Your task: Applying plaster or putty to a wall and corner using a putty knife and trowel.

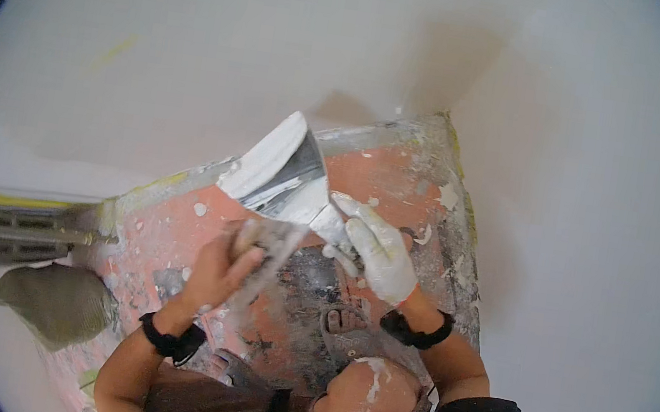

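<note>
My right hand (381,251), in a whitish glove, is wrapped round the handle of a wide putty knife (301,172). The blade tilts up to the left, and white filler (268,155) lies in a thick band along its far edge. Bare and closed, my left hand (222,268) grips a trowel (280,251) whose greyish plate is smeared by motion. The trowel is just below the knife's blade; whether the two touch I cannot tell.
White walls (201,45) meet in a corner ahead. The floor covering (376,175) is reddish and spattered with filler. A dark slatted object (15,227) stands at the left wall, beside a grey-brown sack-like lump (56,304). My sandalled foot (343,319) is below my hands.
</note>
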Demonstrator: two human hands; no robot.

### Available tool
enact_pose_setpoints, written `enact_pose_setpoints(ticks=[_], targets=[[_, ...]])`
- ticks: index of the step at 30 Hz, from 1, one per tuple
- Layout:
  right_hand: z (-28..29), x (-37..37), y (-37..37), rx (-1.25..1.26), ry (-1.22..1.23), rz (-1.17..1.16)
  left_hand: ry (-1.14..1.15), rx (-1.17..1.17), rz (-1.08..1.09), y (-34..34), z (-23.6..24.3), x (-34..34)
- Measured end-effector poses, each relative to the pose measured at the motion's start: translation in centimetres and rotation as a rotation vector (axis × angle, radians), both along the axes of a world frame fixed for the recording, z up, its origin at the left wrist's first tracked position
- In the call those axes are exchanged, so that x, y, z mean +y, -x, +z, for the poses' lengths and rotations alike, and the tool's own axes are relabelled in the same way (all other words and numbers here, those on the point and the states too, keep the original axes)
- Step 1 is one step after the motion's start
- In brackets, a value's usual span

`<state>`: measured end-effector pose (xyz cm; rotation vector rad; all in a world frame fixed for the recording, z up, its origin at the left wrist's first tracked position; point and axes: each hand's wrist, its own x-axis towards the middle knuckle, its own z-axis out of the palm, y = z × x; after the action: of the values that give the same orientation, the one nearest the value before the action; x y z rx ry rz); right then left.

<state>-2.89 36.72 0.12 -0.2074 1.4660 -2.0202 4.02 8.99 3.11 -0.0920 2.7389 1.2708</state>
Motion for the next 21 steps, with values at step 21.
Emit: enact_pose_setpoints(ticks=[21], targets=[[-6.2, -4.9, -0.2, -0.038, 0.209, -0.152, -0.150, -0.243, 0.036, -1.0, -0.4, 2.5]])
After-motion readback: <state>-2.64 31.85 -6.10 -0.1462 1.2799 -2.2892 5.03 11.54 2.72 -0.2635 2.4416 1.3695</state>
